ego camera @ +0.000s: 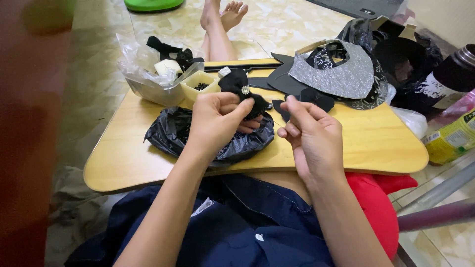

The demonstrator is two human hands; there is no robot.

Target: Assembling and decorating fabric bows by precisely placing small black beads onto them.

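My left hand point(217, 121) holds a black fabric bow point(239, 89) with a small shiny stone at its middle, gripped between thumb and fingers above a black plastic bag point(168, 131). My right hand point(311, 133) is beside it, thumb and forefinger pinched together as if on a thin needle or thread; the thing itself is too small to see. Another black bow point(316, 98) lies on the wooden lap table point(366, 143) just beyond my right fingers.
A clear plastic bag over a box point(148, 74), a small yellow tray of dark beads point(200, 85), black cut shapes, a grey glittery piece point(341, 74), a dark bottle point(445, 79) and a yellow-green carton point(452, 138) surround the table. Bare feet point(222, 20) rest on the tiled floor.
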